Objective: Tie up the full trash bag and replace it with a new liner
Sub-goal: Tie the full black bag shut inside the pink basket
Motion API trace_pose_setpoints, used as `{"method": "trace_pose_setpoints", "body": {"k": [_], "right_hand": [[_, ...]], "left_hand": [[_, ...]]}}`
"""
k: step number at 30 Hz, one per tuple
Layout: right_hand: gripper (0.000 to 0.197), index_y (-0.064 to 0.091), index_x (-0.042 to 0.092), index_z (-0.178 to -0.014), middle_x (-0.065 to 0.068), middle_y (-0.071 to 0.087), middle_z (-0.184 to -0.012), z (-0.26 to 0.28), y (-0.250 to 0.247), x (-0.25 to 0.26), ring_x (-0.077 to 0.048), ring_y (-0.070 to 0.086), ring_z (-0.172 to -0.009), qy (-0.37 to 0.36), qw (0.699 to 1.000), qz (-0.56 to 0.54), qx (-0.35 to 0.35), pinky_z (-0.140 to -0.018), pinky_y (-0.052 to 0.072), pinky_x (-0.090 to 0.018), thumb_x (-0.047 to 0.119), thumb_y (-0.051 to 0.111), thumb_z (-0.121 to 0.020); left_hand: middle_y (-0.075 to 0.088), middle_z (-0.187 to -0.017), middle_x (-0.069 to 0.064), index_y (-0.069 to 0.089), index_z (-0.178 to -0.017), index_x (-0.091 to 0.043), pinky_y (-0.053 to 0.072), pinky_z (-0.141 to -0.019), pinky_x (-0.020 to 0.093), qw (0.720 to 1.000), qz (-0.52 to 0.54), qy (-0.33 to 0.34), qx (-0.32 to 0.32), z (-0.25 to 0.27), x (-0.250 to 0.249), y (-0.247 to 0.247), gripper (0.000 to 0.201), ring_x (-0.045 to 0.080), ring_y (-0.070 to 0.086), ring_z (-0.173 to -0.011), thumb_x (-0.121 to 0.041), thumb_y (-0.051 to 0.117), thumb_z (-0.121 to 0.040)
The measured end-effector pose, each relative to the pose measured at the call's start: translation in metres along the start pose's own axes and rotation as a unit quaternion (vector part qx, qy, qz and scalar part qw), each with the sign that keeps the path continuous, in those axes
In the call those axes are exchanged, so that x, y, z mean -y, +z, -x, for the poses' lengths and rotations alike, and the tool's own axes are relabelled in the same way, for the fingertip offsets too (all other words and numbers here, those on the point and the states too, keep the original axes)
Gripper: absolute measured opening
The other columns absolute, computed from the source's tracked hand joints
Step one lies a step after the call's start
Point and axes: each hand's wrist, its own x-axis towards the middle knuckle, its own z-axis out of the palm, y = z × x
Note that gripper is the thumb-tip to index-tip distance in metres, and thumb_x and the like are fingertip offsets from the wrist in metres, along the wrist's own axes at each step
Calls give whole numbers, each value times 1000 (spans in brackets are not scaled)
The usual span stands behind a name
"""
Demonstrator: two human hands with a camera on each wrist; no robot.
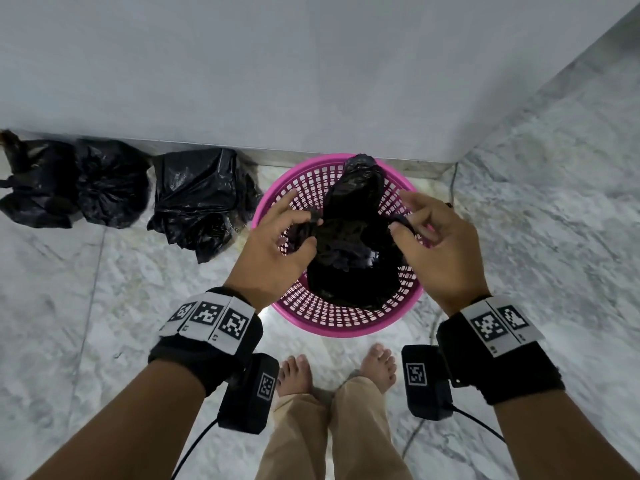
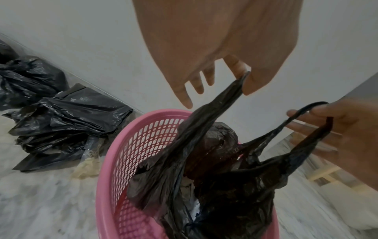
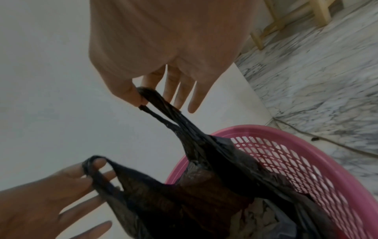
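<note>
A pink mesh basket [image 1: 341, 329] stands on the marble floor against the wall. Inside it sits a full black trash bag [image 1: 349, 268] with two loop handles pulled upward. My left hand [image 1: 313, 226] pinches the left handle between thumb and forefinger, the other fingers spread. My right hand [image 1: 395, 226] pinches the right handle the same way. In the left wrist view the left hand [image 2: 243, 81] holds its handle taut above the bag [image 2: 225, 186] and basket [image 2: 114, 161]. The right wrist view shows the right hand [image 3: 141, 97] gripping its loop, with crumpled waste visible inside the bag [image 3: 204, 194].
Three other black bags lie along the wall to the left [image 1: 201, 199], [image 1: 110, 183], [image 1: 34, 188]. A thin cable [image 1: 452, 188] runs down the wall corner right of the basket. My bare feet [image 1: 298, 372] stand just behind it. Wooden furniture legs [image 3: 286, 19] stand further right.
</note>
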Motion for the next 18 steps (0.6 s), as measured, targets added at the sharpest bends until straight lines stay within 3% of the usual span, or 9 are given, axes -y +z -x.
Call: {"method": "trace_pose_setpoints", "body": {"k": [2, 4, 7, 9, 13, 16, 18], "right_hand": [[31, 48, 22, -65, 6, 69, -111, -1, 5, 1, -4, 63, -109, 11, 999, -33, 28, -96, 48, -25, 5, 66, -84], [21, 54, 17, -71, 3, 73, -99, -2, 10, 3, -7, 67, -101, 13, 998, -46, 48, -90, 51, -23, 7, 64, -86], [5, 66, 15, -86, 3, 72, -87, -4, 15, 7, -8, 68, -89, 13, 998, 4, 69, -82, 53, -23, 19, 63, -89], [10, 67, 19, -97, 8, 71, -92, -4, 18, 6, -4, 66, -92, 16, 997, 21, 79, -83, 51, -20, 24, 62, -90], [34, 59, 20, -126, 19, 62, -112, -2, 24, 0, 9, 56, -108, 23, 993, 36, 111, -93, 44, -12, 24, 59, -92], [39, 50, 11, -135, 12, 63, -105, -2, 29, -6, 7, 61, -98, -1, 990, 55, 132, -85, 45, -6, 15, 52, -96], [40, 48, 9, -136, 8, 66, -102, -2, 33, -9, 2, 63, -92, -11, 989, 73, 130, -82, 46, -6, 14, 51, -96]], "left_hand": [[36, -150, -12, 58, -94, -44, 32, -114, 38, 999, 22, 6, 27, -1, -3, 0, 36, 1, 32, -139, -9, 63, -86], [39, -145, -16, 58, -98, -41, 31, -113, 24, 998, 36, 12, 57, -3, -6, 2, 33, -6, 32, -136, -9, 58, -90], [58, -125, -17, 59, -106, -35, 40, -90, 4, 994, 54, 19, 90, -5, -12, 4, 32, -18, 49, -114, -7, 51, -94], [64, -108, -18, 58, -111, -28, 43, -81, 3, 995, 52, 10, 86, -8, -12, 5, 27, -15, 57, -100, -8, 49, -95], [62, -97, -20, 58, -116, -19, 44, -81, 4, 998, 22, 29, 52, -14, -8, 7, 25, -15, 58, -90, -8, 51, -94], [55, -79, -20, 55, -106, -26, 43, -70, 5, 999, 4, 37, 30, -17, -3, 10, 24, -12, 56, -72, -7, 53, -93], [50, -70, -11, 51, -104, -23, 41, -59, 8, 999, 14, 38, 37, -19, -3, 11, 22, -5, 49, -56, -4, 51, -93]]}}
